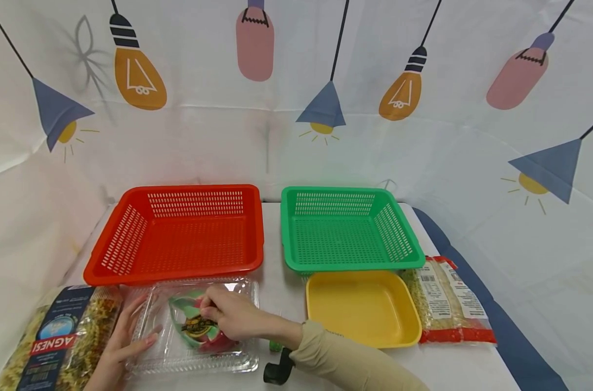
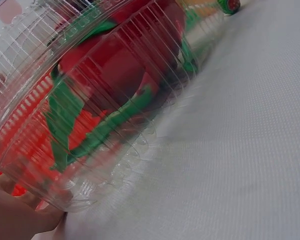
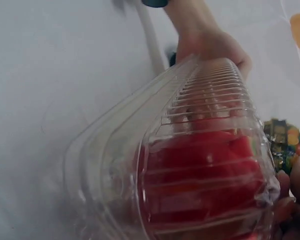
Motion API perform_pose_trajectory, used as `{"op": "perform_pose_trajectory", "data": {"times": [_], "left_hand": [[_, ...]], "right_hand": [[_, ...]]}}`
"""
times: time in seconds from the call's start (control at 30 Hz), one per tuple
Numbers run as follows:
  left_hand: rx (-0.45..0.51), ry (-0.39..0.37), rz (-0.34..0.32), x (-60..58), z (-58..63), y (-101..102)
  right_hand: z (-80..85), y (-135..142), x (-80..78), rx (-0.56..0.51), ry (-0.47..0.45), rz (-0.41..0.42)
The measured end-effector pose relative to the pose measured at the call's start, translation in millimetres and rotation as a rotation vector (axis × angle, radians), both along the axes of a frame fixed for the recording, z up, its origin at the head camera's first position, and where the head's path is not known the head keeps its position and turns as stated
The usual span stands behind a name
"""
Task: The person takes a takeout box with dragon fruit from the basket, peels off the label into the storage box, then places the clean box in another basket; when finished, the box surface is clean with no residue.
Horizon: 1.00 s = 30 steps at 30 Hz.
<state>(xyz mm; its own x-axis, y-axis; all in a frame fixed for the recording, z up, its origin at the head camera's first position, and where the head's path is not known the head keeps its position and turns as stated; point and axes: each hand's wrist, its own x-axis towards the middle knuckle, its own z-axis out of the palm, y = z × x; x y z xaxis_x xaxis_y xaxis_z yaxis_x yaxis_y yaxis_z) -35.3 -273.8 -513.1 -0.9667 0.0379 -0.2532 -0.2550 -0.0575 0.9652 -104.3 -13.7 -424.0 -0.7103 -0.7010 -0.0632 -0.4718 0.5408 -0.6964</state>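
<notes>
A clear plastic clamshell box (image 1: 162,355) lies in front of the red basket, its ribbed wall close in both wrist views. Through the plastic show glossy red, rounded contents (image 3: 200,175) with green leaf-like strips (image 2: 65,115). On top is a green-edged label with a dark, colourful middle (image 1: 197,327). My left hand (image 1: 122,339) grips the box's left side, thumb over the lid and fingers around the edge. With fingers curled, my right hand (image 1: 235,315) presses on the lid beside the label; nothing shows in its grasp, and its fingertips are partly hidden.
Behind the box stand a red basket (image 1: 95,271) and a green basket (image 1: 289,260). A yellow tray (image 1: 365,312) sits right of my forearm, overlapping a red-edged bag of grain (image 1: 448,304). A bag of pasta (image 1: 64,336) lies left of my left hand.
</notes>
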Motion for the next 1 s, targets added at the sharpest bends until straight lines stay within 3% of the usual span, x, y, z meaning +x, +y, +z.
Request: {"op": "perform_pose_trajectory", "data": {"times": [0.2,0.27,0.37,0.47,0.67,0.8,1.0], "left_hand": [[-0.014,0.056,-0.008,-0.3,0.7,0.3],[-0.015,0.042,-0.006,-0.5,1.2,0.0],[-0.001,-0.002,0.004,-0.7,1.5,-0.7],[-0.007,-0.012,0.006,-0.7,1.0,-1.4],[-0.015,0.076,-0.003,-1.2,-2.3,-0.2],[-0.015,0.070,-0.008,-0.6,-2.8,-0.4],[-0.003,0.066,0.006,-0.2,-2.7,0.3]], "right_hand": [[0.1,7.9,-5.8,-0.187,-0.269,0.027],[2.3,11.5,-8.7,-0.256,-0.376,0.029],[7.4,20.2,-11.5,-0.310,-0.453,0.027],[15.2,36.3,-12.4,-0.335,-0.433,0.012],[32.1,91.4,-16.9,-0.311,-0.313,-0.079],[28.1,131.7,-19.0,-0.233,-0.234,-0.140],[20.2,184.2,-23.2,-0.182,-0.242,-0.185]]}}
